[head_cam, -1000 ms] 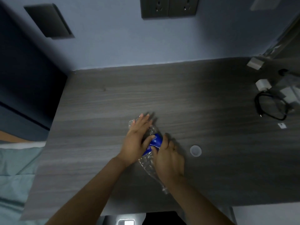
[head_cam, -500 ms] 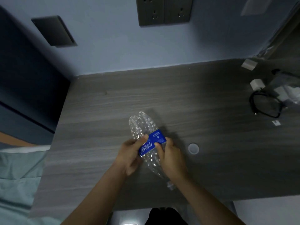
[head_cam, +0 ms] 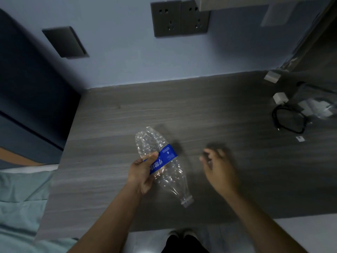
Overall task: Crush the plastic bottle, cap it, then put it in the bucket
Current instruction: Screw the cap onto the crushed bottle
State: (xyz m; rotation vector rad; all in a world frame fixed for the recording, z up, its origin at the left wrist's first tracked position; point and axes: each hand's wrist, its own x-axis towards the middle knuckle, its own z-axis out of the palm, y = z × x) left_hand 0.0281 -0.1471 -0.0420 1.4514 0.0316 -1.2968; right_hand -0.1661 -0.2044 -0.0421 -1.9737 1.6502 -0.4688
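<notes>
A crushed clear plastic bottle [head_cam: 155, 143] with a blue label is held just above the grey wooden table [head_cam: 200, 110]. Its open neck points toward me and its flattened base points away. My left hand [head_cam: 142, 170] grips it at the label, thumb on top. My right hand [head_cam: 218, 168] is off the bottle, blurred, low over the table to the bottle's right, with its fingers curled downward. It covers the spot where the white cap lay, so the cap is hidden. No bucket shows in this view.
A coiled black cable [head_cam: 288, 121], a white charger [head_cam: 280, 97] and a clear bag with white items [head_cam: 319, 108] lie at the table's right end. Wall sockets [head_cam: 180, 17] sit above. A green bedsheet [head_cam: 18, 198] borders the table's left edge.
My right hand let go of the bottle and swung right over the cap's spot. My left hand kept hold of the bottle and raised it slightly.
</notes>
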